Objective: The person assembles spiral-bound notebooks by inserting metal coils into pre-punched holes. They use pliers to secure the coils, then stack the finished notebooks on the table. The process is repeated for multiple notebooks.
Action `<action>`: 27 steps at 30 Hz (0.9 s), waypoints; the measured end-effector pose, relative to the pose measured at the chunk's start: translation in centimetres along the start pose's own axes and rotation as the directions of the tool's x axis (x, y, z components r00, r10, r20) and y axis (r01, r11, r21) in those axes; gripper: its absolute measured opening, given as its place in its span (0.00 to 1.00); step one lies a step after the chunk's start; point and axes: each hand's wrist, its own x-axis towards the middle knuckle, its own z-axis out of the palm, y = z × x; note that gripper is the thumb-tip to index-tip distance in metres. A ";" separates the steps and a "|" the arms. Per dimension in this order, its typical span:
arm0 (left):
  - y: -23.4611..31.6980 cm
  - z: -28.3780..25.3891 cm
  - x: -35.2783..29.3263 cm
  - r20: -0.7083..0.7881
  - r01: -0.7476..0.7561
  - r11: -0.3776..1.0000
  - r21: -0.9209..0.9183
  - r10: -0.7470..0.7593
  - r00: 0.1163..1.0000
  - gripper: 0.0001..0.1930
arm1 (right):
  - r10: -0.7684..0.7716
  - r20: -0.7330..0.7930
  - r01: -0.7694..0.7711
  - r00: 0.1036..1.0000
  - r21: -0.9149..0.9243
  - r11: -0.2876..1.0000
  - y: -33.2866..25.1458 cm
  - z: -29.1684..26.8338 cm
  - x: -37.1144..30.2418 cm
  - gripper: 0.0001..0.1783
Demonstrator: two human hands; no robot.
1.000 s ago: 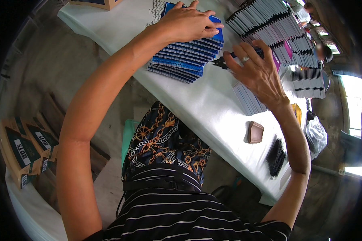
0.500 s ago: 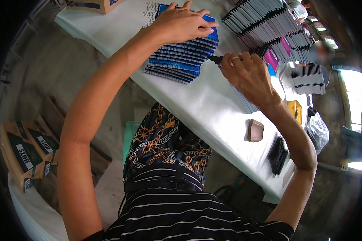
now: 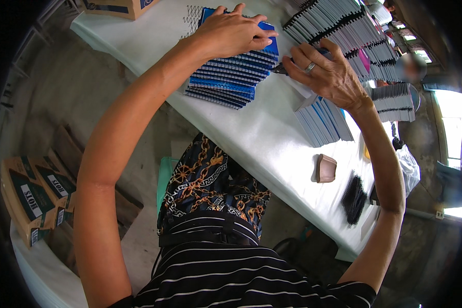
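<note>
Notebooks (image 3: 226,77): fanned blue stack on the table (image 3: 272,123), beneath the left hand (image 3: 236,33).
Wires (image 3: 192,21): jutting past the stack's left side; I judge the coils in place on the edges I see, these ends left long, and can't make out which right ends are finished.
Left grip: fingers spread over the stack, clasping nothing I can see.
Right hand (image 3: 327,74): closed round a dark tool (image 3: 281,69), tip by the stack's right edge; contact I can't confirm.
Farther out: brown block (image 3: 326,169), black bundle (image 3: 353,200), book piles (image 3: 339,28).

Dark lettering on the brown-and-green cartons' (image 3: 40,220) white labels (image 3: 31,201)
</note>
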 end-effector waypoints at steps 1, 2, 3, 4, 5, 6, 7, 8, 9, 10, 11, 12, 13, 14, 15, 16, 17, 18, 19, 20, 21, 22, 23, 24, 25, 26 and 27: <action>0.4 -0.2 0.0 0.008 0.018 1.000 -0.017 -0.017 1.000 0.23 | 0.003 -0.014 -0.003 1.000 0.013 1.000 0.0 0.1 -0.1 0.20; 0.8 -0.4 -0.1 0.017 0.034 0.999 -0.034 -0.034 0.999 0.23 | -0.011 -0.009 0.011 1.000 0.008 1.000 -0.1 0.0 -0.1 0.18; 1.2 -0.6 -0.3 0.009 0.040 0.999 -0.031 -0.040 0.999 0.23 | -0.024 -0.003 0.024 1.000 0.004 1.000 0.0 -0.3 0.0 0.16; 1.8 -1.1 -0.7 0.000 0.047 0.999 -0.025 -0.047 0.999 0.23 | -0.037 0.000 0.037 0.999 -0.002 0.999 0.0 -0.6 0.2 0.15; 2.2 -1.3 -0.9 -0.009 0.052 0.998 -0.021 -0.052 0.999 0.23 | -0.037 0.006 0.037 0.999 0.005 0.999 0.0 -0.8 0.3 0.12; 1.9 -0.9 -0.6 0.005 0.049 0.996 -0.068 -0.049 0.999 0.23 | -0.037 0.014 0.037 0.999 0.012 0.999 -0.1 -1.0 0.5 0.10; 1.6 -0.8 -0.2 0.018 0.053 0.992 -0.112 -0.051 0.999 0.23 | -0.038 0.015 0.038 0.999 0.019 0.999 -0.1 -1.3 1.0 0.08; 1.3 -0.6 0.0 0.031 0.056 0.986 -0.155 -0.052 0.998 0.23 | -0.041 0.052 0.041 0.998 0.008 0.999 -0.2 -1.8 1.5 0.07; 0.9 -0.3 0.0 0.040 0.070 0.988 -0.136 -0.065 0.997 0.23 | -0.043 0.089 0.044 0.995 -0.003 0.999 -0.5 -2.5 2.2 0.05; 1.0 -0.5 -0.2 0.050 0.085 0.990 -0.116 -0.079 0.996 0.23 | -0.044 0.124 0.046 0.991 -0.013 0.999 -0.8 -3.1 2.9 0.04; 0.9 -0.6 -0.3 0.061 0.100 0.990 -0.096 -0.094 0.994 0.23 | 0.010 0.312 -0.011 0.950 0.001 1.000 -1.5 -3.8 3.8 0.03; 0.7 -0.7 -0.5 0.053 0.088 0.995 -0.048 -0.086 0.995 0.22 | 0.058 0.488 -0.069 0.871 0.004 0.998 -2.3 -4.5 5.0 0.02; 0.6 -0.6 -0.4 0.044 0.069 0.998 -0.006 -0.069 0.997 0.22 | 0.034 0.617 -0.109 0.786 0.085 0.990 -2.3 -4.9 5.9 0.02; 0.5 -0.5 -0.4 0.035 0.053 0.998 0.037 -0.054 0.998 0.22 | 0.009 0.730 -0.171 0.684 0.149 0.974 -2.2 -5.3 6.8 0.03; 0.5 -0.3 -0.3 0.025 0.047 0.999 -0.011 -0.047 0.999 0.22 | 0.033 0.682 -0.166 0.730 0.130 0.978 -2.1 -5.3 6.5 0.05; 0.5 -0.3 -0.3 0.009 0.041 0.997 -0.058 -0.040 0.999 0.22 | 0.055 0.631 -0.156 0.774 0.106 0.982 -1.7 -5.3 5.8 0.07; 0.7 -0.5 -0.4 -0.007 0.039 0.994 -0.104 -0.040 0.999 0.22 | 0.072 0.572 -0.146 0.817 0.085 0.986 -1.4 -5.0 4.9 0.09; 0.8 -0.8 -0.3 0.051 0.055 0.996 -0.071 -0.051 0.997 0.22 | 0.205 0.458 -0.285 0.865 0.113 0.952 -0.9 -3.7 3.5 0.17; 1.4 -1.6 -0.1 0.113 0.066 0.997 -0.042 -0.061 0.992 0.22 | 0.192 0.353 -0.252 0.916 0.132 0.958 -0.3 -2.7 2.1 0.19; 1.7 -2.2 0.0 0.172 0.074 0.997 -0.010 -0.071 0.983 0.21 | 0.180 0.242 -0.219 0.953 0.145 0.965 0.4 -2.0 1.0 0.22; 0.9 -0.8 0.1 0.031 0.056 0.992 0.111 -0.059 0.998 0.21 | 0.166 0.128 -0.185 0.978 0.154 0.971 1.0 -1.5 0.3 0.24; -0.7 1.6 0.1 -0.111 0.056 0.969 0.239 -0.030 0.993 0.21 | 0.114 0.072 -0.121 0.991 0.103 0.987 1.5 -1.6 0.6 0.30; -1.5 3.2 0.4 -0.240 0.061 0.933 0.356 0.028 0.970 0.21 | 0.073 0.070 -0.079 0.995 0.083 0.993 1.7 -1.5 0.5 0.29; -1.9 3.4 0.3 -0.238 0.070 0.934 0.351 0.017 0.971 0.21 | 0.033 0.060 -0.037 0.998 0.069 0.997 1.8 -0.9 0.6 0.29; -1.9 3.3 0.3 -0.240 0.079 0.936 0.343 0.006 0.971 0.21 | -0.011 0.053 0.008 0.999 0.052 0.999 1.8 -0.6 0.6 0.28; -1.8 3.3 0.3 -0.242 0.089 0.938 0.336 -0.005 0.970 0.22 | -0.029 0.045 0.027 0.999 0.034 0.999 1.8 -0.4 0.4 0.27; -1.7 3.3 0.4 -0.238 0.091 0.941 0.326 -0.011 0.971 0.22 | -0.047 0.038 0.047 0.998 0.016 0.999 1.7 -0.2 0.3 0.26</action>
